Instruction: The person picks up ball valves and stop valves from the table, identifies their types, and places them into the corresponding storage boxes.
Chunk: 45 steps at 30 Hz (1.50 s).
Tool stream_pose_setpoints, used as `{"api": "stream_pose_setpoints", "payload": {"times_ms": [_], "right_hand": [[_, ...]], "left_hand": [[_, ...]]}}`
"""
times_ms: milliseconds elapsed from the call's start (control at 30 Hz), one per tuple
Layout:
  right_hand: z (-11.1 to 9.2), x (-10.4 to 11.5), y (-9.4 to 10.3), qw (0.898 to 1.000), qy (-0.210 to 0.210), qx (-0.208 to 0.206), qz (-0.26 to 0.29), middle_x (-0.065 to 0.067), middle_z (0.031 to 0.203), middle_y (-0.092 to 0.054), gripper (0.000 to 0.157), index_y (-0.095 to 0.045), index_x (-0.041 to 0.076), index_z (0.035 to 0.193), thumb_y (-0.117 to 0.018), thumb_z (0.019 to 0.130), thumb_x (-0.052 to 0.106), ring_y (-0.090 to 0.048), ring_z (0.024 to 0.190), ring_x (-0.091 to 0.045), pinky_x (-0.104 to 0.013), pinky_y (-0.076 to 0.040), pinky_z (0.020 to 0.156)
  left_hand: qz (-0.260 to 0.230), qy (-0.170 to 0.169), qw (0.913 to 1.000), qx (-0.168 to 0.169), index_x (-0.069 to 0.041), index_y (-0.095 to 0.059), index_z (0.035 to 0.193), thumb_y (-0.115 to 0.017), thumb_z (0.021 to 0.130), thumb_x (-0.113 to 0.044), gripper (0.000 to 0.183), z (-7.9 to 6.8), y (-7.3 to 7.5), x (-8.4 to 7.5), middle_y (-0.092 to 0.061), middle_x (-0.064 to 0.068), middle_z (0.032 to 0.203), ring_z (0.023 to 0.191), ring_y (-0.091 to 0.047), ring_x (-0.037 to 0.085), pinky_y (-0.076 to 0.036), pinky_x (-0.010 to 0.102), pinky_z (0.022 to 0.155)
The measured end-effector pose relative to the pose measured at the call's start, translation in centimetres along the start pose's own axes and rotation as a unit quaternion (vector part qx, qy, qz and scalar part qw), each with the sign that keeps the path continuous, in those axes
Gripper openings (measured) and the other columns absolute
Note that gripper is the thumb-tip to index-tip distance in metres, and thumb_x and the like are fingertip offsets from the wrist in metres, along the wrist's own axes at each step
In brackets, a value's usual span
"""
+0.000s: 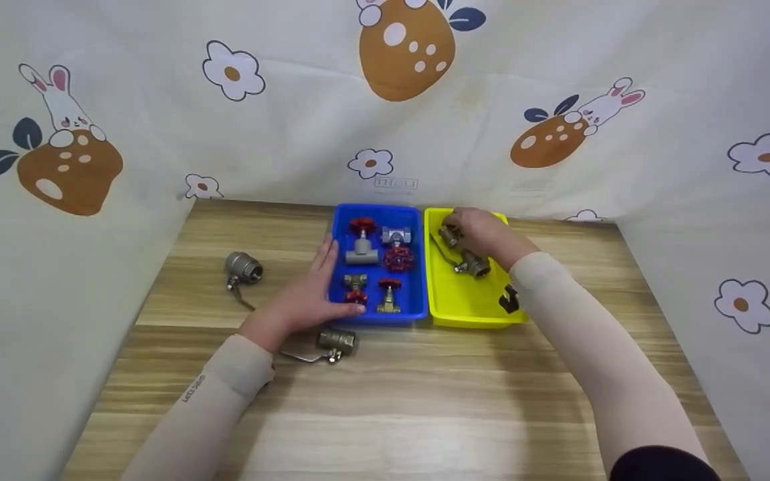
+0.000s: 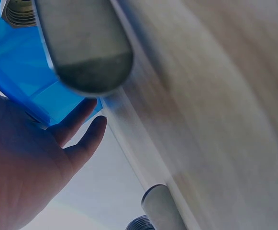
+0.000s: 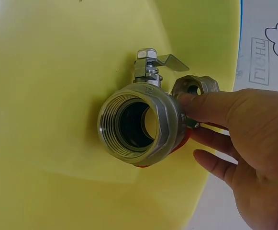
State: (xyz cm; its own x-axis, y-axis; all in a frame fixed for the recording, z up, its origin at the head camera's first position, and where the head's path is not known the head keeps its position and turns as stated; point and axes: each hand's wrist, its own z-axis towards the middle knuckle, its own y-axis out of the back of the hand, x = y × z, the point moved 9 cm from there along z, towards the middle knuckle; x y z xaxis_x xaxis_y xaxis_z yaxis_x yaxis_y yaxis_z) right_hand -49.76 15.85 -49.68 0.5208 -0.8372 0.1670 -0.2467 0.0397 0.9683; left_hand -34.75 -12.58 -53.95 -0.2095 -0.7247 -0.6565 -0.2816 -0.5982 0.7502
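Observation:
My right hand [image 1: 485,230] reaches into the yellow tray [image 1: 468,319] and pinches a small valve [image 1: 450,235] between thumb and fingers. In the right wrist view, the end of this valve [image 3: 196,86] shows behind a larger ball valve [image 3: 170,115], and a bit of red shows below. That ball valve [image 1: 475,264] lies in the yellow tray with its lever to the left. My left hand [image 1: 305,294] has its fingers spread along the left side of the blue tray [image 1: 418,280], thumb over the front rim. Several red-handwheel valves [image 1: 362,250] lie in the blue tray.
One ball valve [image 1: 243,267] lies on the wooden table at the left, another [image 1: 335,342] in front of the blue tray. A black piece [image 1: 509,299] is at the yellow tray's right side. Patterned cloth [image 1: 298,133] hangs behind and beside the table.

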Motion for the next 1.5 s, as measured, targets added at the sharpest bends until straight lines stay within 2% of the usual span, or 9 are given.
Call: {"api": "stream_pose_setpoints", "payload": {"times_ms": [133,300,433,567,800,1033,1200,1367,1500], "right_hand": [[0.2,0.1,0.0,1.0,-0.005,0.001,0.002,-0.009,0.118,-0.071,0.041,-0.073,0.009,0.14,-0.082,0.1,0.003,-0.064,0.107,-0.03,-0.047,-0.056,0.108],[0.6,-0.2,-0.4,0.999,-0.025,0.02,0.015,-0.007,0.107,-0.071,0.028,-0.075,0.011,0.128,-0.08,0.102,0.004,-0.066,0.1,-0.028,-0.043,-0.057,0.098],[0.6,-0.6,-0.9,0.997,-0.056,0.039,0.047,-0.006,0.105,-0.071,0.025,-0.075,0.014,0.126,-0.079,0.103,0.007,-0.068,0.098,-0.027,-0.041,-0.059,0.095],[0.6,-1.0,-1.3,0.993,-0.08,0.046,0.078,-0.004,0.104,-0.071,0.023,-0.075,0.017,0.125,-0.079,0.103,0.008,-0.069,0.097,-0.026,-0.04,-0.059,0.094],[0.7,-0.7,-1.3,0.997,-0.042,0.02,0.056,-0.005,0.094,-0.068,0.015,-0.077,0.012,0.115,-0.073,0.104,0.002,-0.065,0.09,-0.027,-0.039,-0.053,0.084],[0.5,-1.3,-1.4,0.993,-0.066,0.026,0.09,-0.007,0.109,-0.072,0.031,-0.076,0.013,0.132,-0.081,0.102,0.008,-0.066,0.1,-0.028,-0.041,-0.055,0.093],[0.3,-1.6,-1.1,0.992,-0.067,0.026,0.108,-0.008,0.112,-0.072,0.034,-0.075,0.01,0.134,-0.082,0.101,0.012,-0.065,0.102,-0.03,-0.044,-0.054,0.094],[-0.2,-1.9,-0.8,0.989,-0.077,0.02,0.123,-0.012,0.128,-0.073,0.047,-0.07,0.006,0.145,-0.083,0.101,0.015,-0.065,0.112,-0.032,-0.048,-0.054,0.108],[-0.9,-2.2,-0.2,0.987,-0.085,0.011,0.138,-0.014,0.137,-0.071,0.049,-0.068,0.005,0.148,-0.082,0.103,0.018,-0.064,0.118,-0.032,-0.05,-0.052,0.115]], "left_hand": [[-0.001,-0.002,1.0,-0.003,-0.017,0.007,0.178,-0.08,0.085,-0.08,0.142,-0.1,0.1,-0.2,0.022,-0.004,0.183,0.163,-0.026,0.052,-0.037,0.069,0.123],[-0.002,-0.002,1.0,-0.003,-0.016,0.006,0.178,-0.082,0.086,-0.077,0.141,-0.1,0.1,-0.2,0.023,-0.004,0.183,0.163,-0.025,0.052,-0.037,0.068,0.123],[-0.003,0.0,1.0,-0.002,-0.017,0.007,0.178,-0.083,0.086,-0.074,0.141,-0.1,0.1,-0.1,0.024,-0.007,0.182,0.162,-0.026,0.052,-0.038,0.068,0.122],[0.004,0.001,1.0,-0.005,-0.018,0.006,0.179,-0.081,0.084,-0.079,0.143,-0.1,0.1,0.0,0.023,-0.006,0.182,0.161,-0.029,0.053,-0.041,0.069,0.12],[-0.001,-0.019,0.9998,-0.007,-0.012,0.005,0.178,-0.081,0.086,-0.078,0.142,-0.1,0.1,-0.2,0.021,0.0,0.184,0.164,-0.021,0.051,-0.033,0.067,0.126],[-0.001,-0.016,0.9998,-0.009,-0.014,0.006,0.178,-0.081,0.085,-0.079,0.142,0.0,0.1,-0.1,0.021,-0.003,0.183,0.163,-0.024,0.051,-0.035,0.067,0.125],[-0.003,-0.015,0.9999,-0.008,-0.016,0.007,0.178,-0.081,0.085,-0.079,0.143,0.0,0.2,-0.2,0.023,-0.004,0.183,0.163,-0.025,0.052,-0.036,0.068,0.124],[-0.005,-0.01,0.9999,-0.007,-0.019,0.009,0.178,-0.084,0.087,-0.071,0.14,0.0,0.1,0.0,0.023,-0.005,0.183,0.164,-0.022,0.051,-0.033,0.067,0.126],[-0.004,-0.009,0.9999,-0.007,-0.02,0.009,0.178,-0.083,0.088,-0.072,0.139,0.0,0.1,-0.1,0.021,-0.002,0.184,0.163,-0.023,0.051,-0.034,0.069,0.125]]}}
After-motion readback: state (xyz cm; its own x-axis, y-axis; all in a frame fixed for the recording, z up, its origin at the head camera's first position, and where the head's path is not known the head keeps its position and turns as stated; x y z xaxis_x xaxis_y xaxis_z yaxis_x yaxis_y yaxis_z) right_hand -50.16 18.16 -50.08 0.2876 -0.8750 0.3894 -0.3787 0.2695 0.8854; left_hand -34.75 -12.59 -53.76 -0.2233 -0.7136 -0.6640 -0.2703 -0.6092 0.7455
